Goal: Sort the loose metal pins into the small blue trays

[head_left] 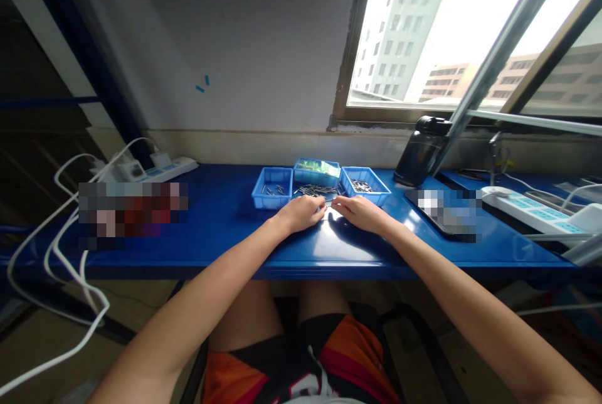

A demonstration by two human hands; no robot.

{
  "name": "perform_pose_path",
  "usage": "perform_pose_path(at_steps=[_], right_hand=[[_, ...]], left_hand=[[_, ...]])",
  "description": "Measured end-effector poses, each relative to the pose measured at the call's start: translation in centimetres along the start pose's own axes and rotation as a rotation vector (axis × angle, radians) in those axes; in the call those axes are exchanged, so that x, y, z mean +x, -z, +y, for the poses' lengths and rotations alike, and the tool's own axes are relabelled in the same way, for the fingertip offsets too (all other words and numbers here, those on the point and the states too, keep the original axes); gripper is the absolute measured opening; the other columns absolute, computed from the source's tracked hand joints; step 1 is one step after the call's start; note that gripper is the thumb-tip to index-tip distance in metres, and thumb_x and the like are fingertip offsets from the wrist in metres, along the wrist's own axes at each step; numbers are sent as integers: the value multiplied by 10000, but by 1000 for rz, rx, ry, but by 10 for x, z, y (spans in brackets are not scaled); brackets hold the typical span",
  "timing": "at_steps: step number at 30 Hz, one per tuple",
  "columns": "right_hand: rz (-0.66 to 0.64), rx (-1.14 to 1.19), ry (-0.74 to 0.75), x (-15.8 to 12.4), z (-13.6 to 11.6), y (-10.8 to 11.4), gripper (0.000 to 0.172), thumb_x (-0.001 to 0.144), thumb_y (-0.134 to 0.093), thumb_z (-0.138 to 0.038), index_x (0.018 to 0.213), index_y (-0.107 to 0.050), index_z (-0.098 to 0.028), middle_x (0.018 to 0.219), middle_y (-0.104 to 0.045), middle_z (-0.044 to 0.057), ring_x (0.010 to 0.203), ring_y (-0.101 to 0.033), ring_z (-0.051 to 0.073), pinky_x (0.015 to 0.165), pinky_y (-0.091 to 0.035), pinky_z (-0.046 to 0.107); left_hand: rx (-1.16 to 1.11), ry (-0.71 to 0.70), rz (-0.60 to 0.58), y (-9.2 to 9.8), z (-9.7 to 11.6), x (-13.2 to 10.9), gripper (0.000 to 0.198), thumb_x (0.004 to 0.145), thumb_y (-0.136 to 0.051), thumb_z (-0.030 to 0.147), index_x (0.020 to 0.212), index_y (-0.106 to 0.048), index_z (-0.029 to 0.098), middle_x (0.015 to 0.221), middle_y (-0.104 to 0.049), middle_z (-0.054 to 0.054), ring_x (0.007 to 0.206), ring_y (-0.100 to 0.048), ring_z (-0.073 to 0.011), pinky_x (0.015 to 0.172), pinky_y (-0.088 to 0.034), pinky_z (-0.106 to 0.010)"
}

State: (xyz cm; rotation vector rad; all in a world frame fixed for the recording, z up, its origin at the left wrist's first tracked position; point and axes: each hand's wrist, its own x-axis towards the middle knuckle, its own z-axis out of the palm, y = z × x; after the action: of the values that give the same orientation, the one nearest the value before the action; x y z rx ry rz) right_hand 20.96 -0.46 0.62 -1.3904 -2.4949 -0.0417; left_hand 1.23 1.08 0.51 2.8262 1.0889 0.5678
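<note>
My left hand (305, 211) and my right hand (358, 210) rest on the blue table (226, 228), fingertips almost meeting. Both are closed in a pinch on a thin metal pin (329, 202) held between them. Just beyond the fingers lies a loose pile of small metal pins (316, 190) on the table. Behind it stand three small blue trays: the left tray (272, 187) holds a few pins, the middle tray (316, 171) holds something green and white, the right tray (365, 186) holds several small metal parts.
A white power strip (160, 169) with trailing white cables sits at the far left. A dark bottle (420, 150) stands by the window at right. A phone (442, 212) and a second power strip (536, 211) lie to the right. My knees are under the table edge.
</note>
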Motion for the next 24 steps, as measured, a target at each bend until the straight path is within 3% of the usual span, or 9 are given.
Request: perform_pose_path(at_steps=[7, 15, 24], right_hand=[[25, -21, -9, -1, 3, -1, 335, 919, -309, -355, 947, -600, -190, 684, -635, 43, 616, -564, 146, 568, -322, 218], [9, 66, 93, 1, 1, -4, 284, 903, -348, -300, 852, -600, -180, 688, -633, 42, 599, -550, 131, 574, -334, 221], [-11, 152, 112, 1, 0, -5, 283, 906, -351, -311, 874, -591, -165, 708, -641, 51, 601, -558, 130, 593, -366, 224]], left_hand=[[13, 1, 21, 1, 0, 0, 192, 873, -399, 279, 901, -557, 175, 803, -640, -47, 721, -609, -165, 636, -448, -235], [-46, -93, 113, -3, 0, 2, 166, 866, -417, 268, 935, -548, 193, 889, -616, -18, 803, -593, -145, 726, -454, -233], [15, -102, 128, 1, 6, 0, 138, 836, -438, 251, 926, -530, 201, 946, -583, -11, 771, -587, -134, 683, -459, -225]])
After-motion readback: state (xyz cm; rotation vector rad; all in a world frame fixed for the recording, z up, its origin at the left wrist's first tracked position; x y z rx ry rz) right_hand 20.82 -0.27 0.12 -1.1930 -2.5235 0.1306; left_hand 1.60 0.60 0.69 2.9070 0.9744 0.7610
